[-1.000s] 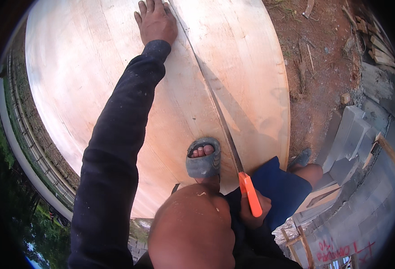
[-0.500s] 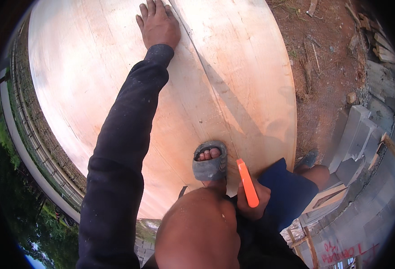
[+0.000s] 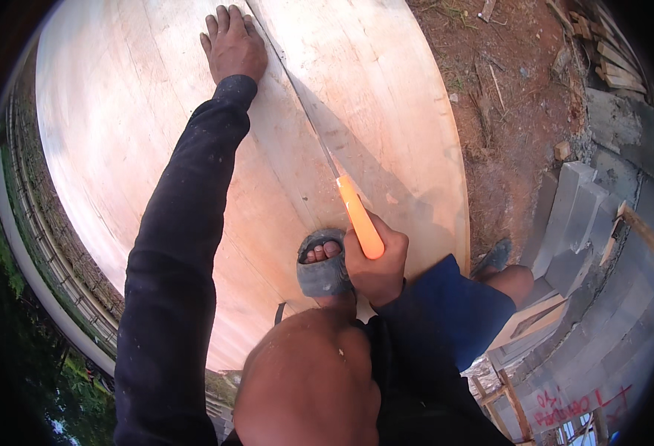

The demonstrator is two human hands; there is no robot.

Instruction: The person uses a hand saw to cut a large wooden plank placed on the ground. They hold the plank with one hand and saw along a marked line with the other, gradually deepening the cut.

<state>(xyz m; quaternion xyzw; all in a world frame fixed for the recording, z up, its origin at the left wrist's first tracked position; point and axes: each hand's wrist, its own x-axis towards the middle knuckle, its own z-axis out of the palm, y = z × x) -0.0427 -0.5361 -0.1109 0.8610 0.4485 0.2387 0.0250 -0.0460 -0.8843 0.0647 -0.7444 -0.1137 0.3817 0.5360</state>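
Note:
A large pale plywood sheet point(image 3: 156, 171) lies beneath me. My left hand point(image 3: 235, 48) presses flat on its far part, fingers spread, just left of the saw line. My right hand point(image 3: 380, 260) is wrapped round the orange handle of a handsaw point(image 3: 359, 217). The saw's thin dark blade runs from the handle away along the line in the sheet, and its far end comes close beside my left hand. My sandalled foot point(image 3: 324, 275) stands on the plywood, just left of the right hand.
Reddish bare soil point(image 3: 483, 134) with wood scraps borders the sheet on the right. Grey concrete blocks point(image 3: 565, 215) stand there, with a stack of timber pieces point(image 3: 618, 67) farther off. My other foot point(image 3: 493, 256) is off the sheet at right. Greenery lies at far left.
My right hand has pushed the saw forward, away from me, past the sandalled foot. The left hand stays flat on the sheet. The whole view has shifted slightly.

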